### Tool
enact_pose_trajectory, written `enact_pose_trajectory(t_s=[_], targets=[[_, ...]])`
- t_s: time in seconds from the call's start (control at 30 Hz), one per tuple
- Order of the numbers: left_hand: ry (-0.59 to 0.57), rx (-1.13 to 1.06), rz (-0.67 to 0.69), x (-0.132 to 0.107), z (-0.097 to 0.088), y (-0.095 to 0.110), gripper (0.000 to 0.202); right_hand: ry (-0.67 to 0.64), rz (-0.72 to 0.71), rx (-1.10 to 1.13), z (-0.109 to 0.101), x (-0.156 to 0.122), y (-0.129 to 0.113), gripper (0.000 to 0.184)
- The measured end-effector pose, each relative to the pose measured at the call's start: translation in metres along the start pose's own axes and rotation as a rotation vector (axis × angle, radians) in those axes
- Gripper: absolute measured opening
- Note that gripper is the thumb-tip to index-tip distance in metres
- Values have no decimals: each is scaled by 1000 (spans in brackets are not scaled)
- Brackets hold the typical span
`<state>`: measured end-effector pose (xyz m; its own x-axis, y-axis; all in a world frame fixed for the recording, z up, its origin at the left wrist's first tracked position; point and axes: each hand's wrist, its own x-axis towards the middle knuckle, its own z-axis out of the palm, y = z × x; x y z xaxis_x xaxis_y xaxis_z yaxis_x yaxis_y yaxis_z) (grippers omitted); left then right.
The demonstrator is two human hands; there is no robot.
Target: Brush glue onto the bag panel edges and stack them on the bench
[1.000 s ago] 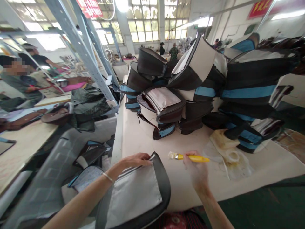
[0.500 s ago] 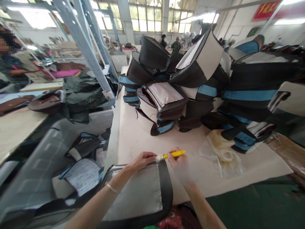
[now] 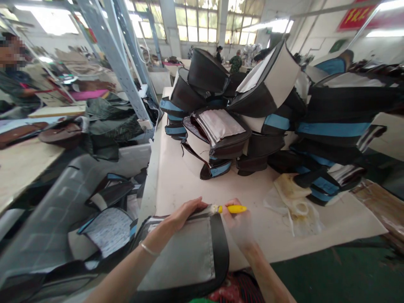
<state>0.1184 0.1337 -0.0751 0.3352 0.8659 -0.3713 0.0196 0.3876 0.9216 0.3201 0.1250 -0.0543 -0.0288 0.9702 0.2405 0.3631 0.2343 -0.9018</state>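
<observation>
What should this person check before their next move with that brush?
1. Brush gripped in the right hand: ok.
2. Left hand resting on the panel: ok.
3. Bristles ready to use: cannot tell, too small and blurred.
4. Panel lying fully on the table: not ok, it overhangs the near edge.
5. Stained cloth away from the panel: ok, it lies off to the right.

No legible text; red wall banner [image 3: 368, 22] at 1 o'clock, its yellow characters [image 3: 356, 13] too blurred to read.
</observation>
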Motion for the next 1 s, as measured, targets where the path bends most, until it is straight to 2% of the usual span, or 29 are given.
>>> enact_pose_trajectory(t_s=[0.1,0.17,0.27,0.33,0.4,0.47,0.53,0.63,0.7,0.83,0.9,1.0], targets=[[9,52,31,-2,5,15,59,101,20,34,-17,1,-1,18],[-29,115,97,-5,9,29,64,202,50,103,-34,2,-3,18],[-146,205,199,-13,21,55,68,316,109,349,-61,2,-5,18],[-196,293,227,-20,36,68,58,354,157,528,-76,-1,-5,20],[-117,448,249,-27,56,72,43,358,207,647,-86,-4,-3,20],[88,609,288,-31,79,67,33,351,247,715,-91,-7,-1,20],[311,654,343,-33,98,58,26,345,275,739,-91,-8,0,20],[480,579,374,-31,112,48,14,299,298,779,-86,-7,-2,19],[472,565,292,-29,112,46,10,228,300,820,-80,-6,-4,18],[351,415,70,-30,99,42,17,27,265,784,-62,-4,-6,18],[332,303,33,-32,93,36,23,-30,224,696,-55,-2,-4,18],[316,212,46,-35,87,27,26,-28,138,509,-50,4,-4,19]])
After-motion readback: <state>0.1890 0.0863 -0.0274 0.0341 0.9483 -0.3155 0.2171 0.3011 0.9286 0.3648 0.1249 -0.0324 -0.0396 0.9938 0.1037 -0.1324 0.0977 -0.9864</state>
